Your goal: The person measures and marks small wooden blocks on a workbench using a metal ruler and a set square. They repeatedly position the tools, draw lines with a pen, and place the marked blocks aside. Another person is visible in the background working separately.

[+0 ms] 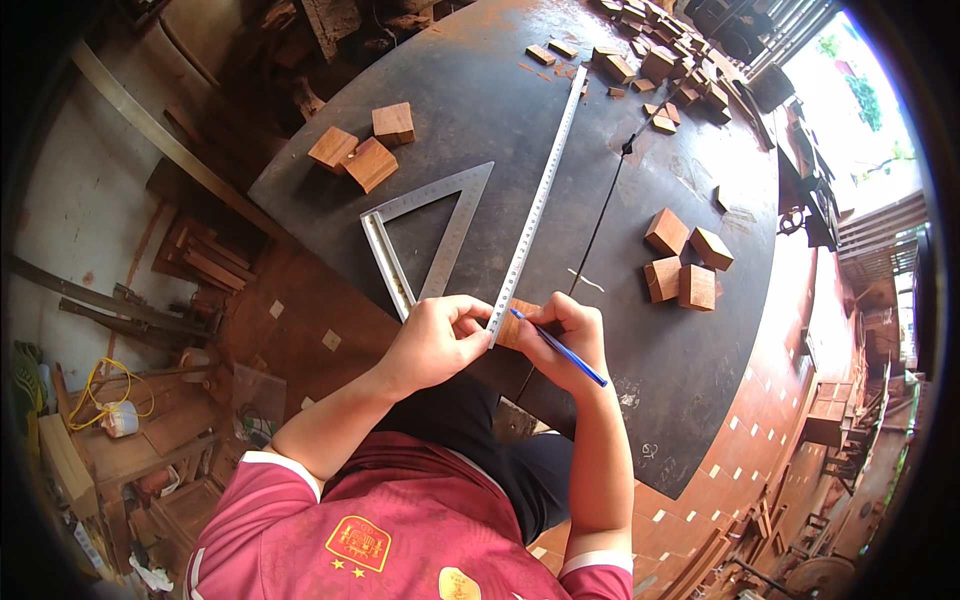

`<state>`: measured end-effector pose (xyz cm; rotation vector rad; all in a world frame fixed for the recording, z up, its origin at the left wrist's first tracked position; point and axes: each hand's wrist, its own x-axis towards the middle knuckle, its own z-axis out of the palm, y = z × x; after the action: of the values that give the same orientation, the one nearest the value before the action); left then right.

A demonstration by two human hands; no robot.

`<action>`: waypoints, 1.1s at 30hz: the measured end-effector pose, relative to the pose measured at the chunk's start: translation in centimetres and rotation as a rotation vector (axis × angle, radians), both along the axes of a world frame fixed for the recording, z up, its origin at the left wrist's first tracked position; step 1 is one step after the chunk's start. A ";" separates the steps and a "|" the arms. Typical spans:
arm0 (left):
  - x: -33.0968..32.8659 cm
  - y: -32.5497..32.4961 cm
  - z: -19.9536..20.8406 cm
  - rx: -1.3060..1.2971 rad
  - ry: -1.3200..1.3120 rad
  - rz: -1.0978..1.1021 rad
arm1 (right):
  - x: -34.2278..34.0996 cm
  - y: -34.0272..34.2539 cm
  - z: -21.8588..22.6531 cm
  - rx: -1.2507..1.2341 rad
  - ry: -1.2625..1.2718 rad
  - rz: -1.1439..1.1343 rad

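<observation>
My left hand [440, 342] pinches the near end of a long metal ruler [538, 203], which slants away across the dark tabletop. Under and beside that end, a small reddish-brown wooden block [517, 325] sits between my two hands, partly covered by the fingers. My right hand [567, 338] is closed around a blue pen [565, 352], its tip over the block near the ruler's edge. Fingers of the right hand also appear to touch the block. A metal triangle square [453, 235] lies flat to the left of the ruler, close to my left hand.
Three wooden blocks [370, 165] lie at the table's left, and several more blocks [697, 287] cluster at the right. A large heap of blocks [660, 62] covers the far end. A dark seam [597, 222] runs along the table [500, 100]. Tiled floor [740, 440] shows at right.
</observation>
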<state>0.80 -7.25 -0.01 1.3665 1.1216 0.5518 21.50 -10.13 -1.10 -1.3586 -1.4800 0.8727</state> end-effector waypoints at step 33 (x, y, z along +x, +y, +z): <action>-0.1 0.0 -0.1 -0.070 -0.084 0.017 | 0.8 -0.3 -0.7 -0.091 0.160 -0.007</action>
<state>0.74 -7.23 -0.10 1.2632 1.0756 0.5717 22.25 -10.44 -1.81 -1.3266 -1.3263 1.0309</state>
